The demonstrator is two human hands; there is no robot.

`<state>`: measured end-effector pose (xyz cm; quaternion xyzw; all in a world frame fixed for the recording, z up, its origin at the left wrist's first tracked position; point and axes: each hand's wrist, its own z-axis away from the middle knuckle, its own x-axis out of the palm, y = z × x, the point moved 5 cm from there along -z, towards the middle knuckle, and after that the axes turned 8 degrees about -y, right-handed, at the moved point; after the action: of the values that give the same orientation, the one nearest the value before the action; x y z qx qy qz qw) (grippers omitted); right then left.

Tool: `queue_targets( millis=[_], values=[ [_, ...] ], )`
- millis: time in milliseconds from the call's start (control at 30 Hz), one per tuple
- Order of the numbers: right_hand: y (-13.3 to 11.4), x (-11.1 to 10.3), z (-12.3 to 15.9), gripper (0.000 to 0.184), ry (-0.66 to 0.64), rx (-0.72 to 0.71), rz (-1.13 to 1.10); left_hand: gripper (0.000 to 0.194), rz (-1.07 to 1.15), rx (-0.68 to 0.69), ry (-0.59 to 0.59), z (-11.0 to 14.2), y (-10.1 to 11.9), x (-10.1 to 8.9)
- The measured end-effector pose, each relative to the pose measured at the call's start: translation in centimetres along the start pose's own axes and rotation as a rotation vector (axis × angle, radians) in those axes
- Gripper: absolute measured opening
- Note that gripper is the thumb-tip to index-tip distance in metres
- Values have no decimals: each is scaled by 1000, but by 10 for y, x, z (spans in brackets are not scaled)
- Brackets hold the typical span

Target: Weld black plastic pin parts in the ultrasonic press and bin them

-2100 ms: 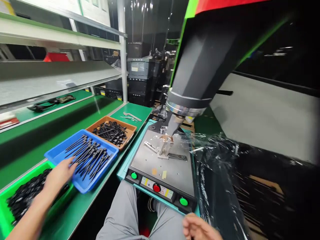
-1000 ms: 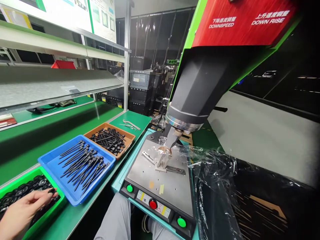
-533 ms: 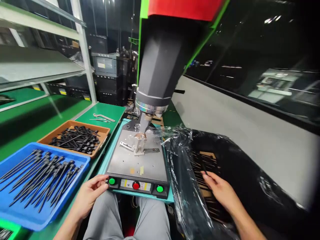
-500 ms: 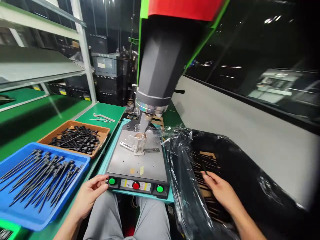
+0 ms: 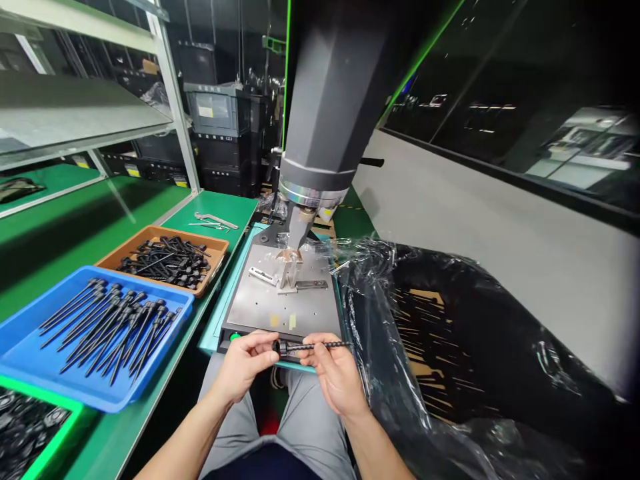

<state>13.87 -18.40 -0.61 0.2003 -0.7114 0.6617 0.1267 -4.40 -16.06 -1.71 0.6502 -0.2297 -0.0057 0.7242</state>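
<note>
Head view: blue tray left, plastic-lined bin right of the hands' black pin.

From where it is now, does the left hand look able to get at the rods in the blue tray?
Probably yes. The left hand pinches one end of a black rod shared with the right hand; nothing stands between it and the blue tray, though it must let go first.

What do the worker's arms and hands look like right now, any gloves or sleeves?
Both are bare: the left hand and the right hand wear no gloves, and no sleeves, watch or rings show on the forearms in view. Grey trousers show below them.
</note>
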Motion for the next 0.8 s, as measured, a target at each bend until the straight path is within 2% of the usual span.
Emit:
queue_targets(
  millis=[167, 300, 467, 633, 800],
  values=[
    [16, 8, 3, 16, -13, 3, -19, 39, -92, 35, -42, 5, 1, -7],
    [13, 6, 5, 15, -77, -51, 28, 42, -186, -10, -108, 6, 2, -8],
    [8, 3, 9, 10, -187, -91, 73, 36, -281, -37, -214, 3, 10, -6],
    [9, 2, 13, 10, -175, -113, 49, 37, -338, -59, -293, 1, 15, -3],
    [15, 3, 16, 7, -120, -148, 1, 40, -360, -47, -276, -1, 16, -3]
  ],
)
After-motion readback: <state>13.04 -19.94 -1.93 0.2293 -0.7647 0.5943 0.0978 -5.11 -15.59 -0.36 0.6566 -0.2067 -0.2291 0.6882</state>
